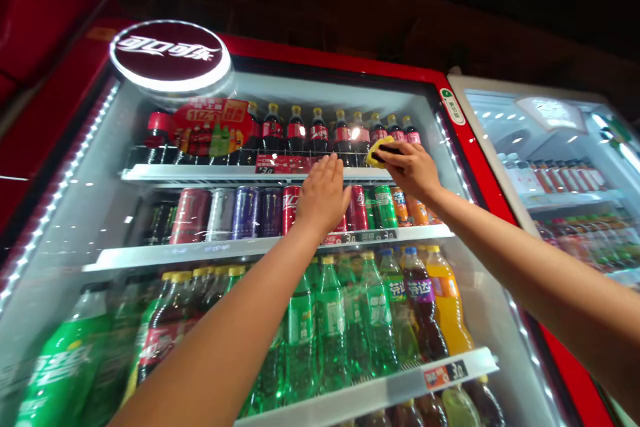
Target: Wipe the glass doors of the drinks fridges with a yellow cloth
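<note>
My left hand (pixel 323 195) lies flat against the glass door of a red-framed drinks fridge (pixel 345 57), its fingers stretched out and holding nothing. It is in front of the shelf of cans, near the upper shelf's edge. To its right, my right hand (pixel 413 170) grips a small yellow-and-black sponge (pixel 380 151) against the same glass. Behind the sponge stand dark cola bottles (pixel 319 130) on the top shelf. Part of the row of cans (pixel 247 210) is hidden by my left hand, and my left forearm covers some bottles lower down.
A lit round sign (pixel 170 57) sits at the door's upper left, beside a red promotional sticker (pixel 213 128). Green soda bottles (pixel 333 313) and orange soda bottles (pixel 447 300) fill the lower shelf. A second fridge (pixel 565 197) stands close on the right.
</note>
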A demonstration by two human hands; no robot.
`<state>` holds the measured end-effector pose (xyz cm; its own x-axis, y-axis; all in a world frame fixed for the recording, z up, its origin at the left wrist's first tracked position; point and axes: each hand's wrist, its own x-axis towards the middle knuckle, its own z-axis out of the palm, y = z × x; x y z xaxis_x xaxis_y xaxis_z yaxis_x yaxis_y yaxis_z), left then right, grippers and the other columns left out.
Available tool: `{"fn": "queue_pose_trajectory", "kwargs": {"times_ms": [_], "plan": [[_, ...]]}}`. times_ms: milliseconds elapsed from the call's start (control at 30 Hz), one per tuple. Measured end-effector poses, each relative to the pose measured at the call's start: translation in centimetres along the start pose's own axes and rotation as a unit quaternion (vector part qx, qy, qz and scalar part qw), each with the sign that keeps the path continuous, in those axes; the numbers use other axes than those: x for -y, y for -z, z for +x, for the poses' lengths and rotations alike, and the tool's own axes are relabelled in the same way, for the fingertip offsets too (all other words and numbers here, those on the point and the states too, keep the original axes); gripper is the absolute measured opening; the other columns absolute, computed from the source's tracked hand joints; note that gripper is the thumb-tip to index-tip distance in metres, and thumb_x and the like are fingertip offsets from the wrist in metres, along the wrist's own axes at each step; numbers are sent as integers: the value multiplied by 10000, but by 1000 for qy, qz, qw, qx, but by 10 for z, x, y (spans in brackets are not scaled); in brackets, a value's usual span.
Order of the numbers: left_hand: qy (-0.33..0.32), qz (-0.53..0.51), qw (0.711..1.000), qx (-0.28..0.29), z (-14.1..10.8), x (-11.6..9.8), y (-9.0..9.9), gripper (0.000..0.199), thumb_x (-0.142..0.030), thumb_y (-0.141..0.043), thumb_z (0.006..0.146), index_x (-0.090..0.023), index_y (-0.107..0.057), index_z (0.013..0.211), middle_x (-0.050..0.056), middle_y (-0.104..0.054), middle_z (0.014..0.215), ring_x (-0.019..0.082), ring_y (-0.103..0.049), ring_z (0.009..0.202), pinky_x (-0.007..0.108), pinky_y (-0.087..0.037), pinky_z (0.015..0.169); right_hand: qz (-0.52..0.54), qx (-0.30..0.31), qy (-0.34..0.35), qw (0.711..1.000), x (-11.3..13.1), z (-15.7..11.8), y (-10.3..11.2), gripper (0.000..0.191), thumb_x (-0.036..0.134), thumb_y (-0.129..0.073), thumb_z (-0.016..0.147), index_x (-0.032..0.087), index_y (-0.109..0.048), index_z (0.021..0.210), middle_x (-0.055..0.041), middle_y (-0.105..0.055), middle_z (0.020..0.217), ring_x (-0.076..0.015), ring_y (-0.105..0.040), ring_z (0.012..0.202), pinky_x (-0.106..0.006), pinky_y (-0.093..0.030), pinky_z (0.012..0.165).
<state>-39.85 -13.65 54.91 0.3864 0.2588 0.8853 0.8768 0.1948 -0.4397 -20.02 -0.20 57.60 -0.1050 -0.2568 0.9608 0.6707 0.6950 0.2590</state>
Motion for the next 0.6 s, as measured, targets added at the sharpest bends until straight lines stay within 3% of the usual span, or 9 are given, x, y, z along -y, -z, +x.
{"fn": "queue_pose_trajectory", "kwargs": {"times_ms": [100, 200, 267, 333, 467, 533, 600], "plan": [[10, -10, 1000, -5, -1, 0, -1, 672, -404, -342, 1042, -120, -237, 1642, 143, -336, 1690, 290, -260, 1589, 464, -211, 1307, -50, -14, -94, 994, 4, 16, -6, 403, 265, -467, 1015, 378, -722, 1305, -35, -647, 1403, -296, -593, 1107, -432, -482, 870], [10, -7, 1000, -4, -1, -2, 1, 662, -405, -335, 1043, -120, -258, 1635, 132, -347, 1688, 293, -277, 1582, 462, -218, 1305, -81, -27, -159, 984, 33, 48, -21, 416, 287, -448, 1032, 382, -678, 1365, -52, -619, 1436, -323, -569, 1110, -430, -452, 843], [12, 1, 1000, 3, -1, -3, 2, 657, -405, -329, 1042, -105, -278, 1625, 134, -346, 1689, 293, -279, 1580, 459, -219, 1306, -72, -39, -146, 986, 50, 60, -28, 407, 312, -464, 1032, 379, -668, 1378, -56, -620, 1441, -330, -559, 1114, -433, -444, 844], [26, 11, 1000, 5, -2, -3, 2, 660, -417, -325, 1043, -79, -302, 1609, 151, -328, 1695, 302, -261, 1586, 465, -209, 1310, -41, -45, -91, 994, 55, 57, -28, 391, 326, -484, 1025, 377, -690, 1354, -51, -643, 1416, -321, -564, 1107, -439, -445, 861], [65, 15, 997, -26, -4, -2, 1, 676, -429, -349, 1036, -99, -275, 1621, 157, -325, 1694, 324, -229, 1595, 514, -192, 1312, 39, -26, 27, 999, 25, 31, -18, 361, 322, -503, 1010, 379, -752, 1265, -31, -692, 1348, -280, -612, 1090, -447, -462, 914], [69, 18, 997, -26, -4, -2, 0, 680, -427, -354, 1034, -114, -254, 1630, 151, -329, 1694, 324, -224, 1596, 522, -195, 1310, 55, -43, 5, 998, 9, 26, -16, 355, 330, -503, 1003, 357, -776, 1228, -46, -707, 1308, -279, -627, 1080, -450, -474, 909], [73, 34, 997, -5, -4, -3, 1, 680, -429, -342, 1039, -84, -267, 1620, 166, -305, 1701, 326, -207, 1600, 504, -193, 1311, 50, -79, -69, 993, 7, 32, -22, 361, 322, -503, 989, 330, -789, 1209, -73, -709, 1282, -307, -622, 1072, -467, -481, 874]]}}
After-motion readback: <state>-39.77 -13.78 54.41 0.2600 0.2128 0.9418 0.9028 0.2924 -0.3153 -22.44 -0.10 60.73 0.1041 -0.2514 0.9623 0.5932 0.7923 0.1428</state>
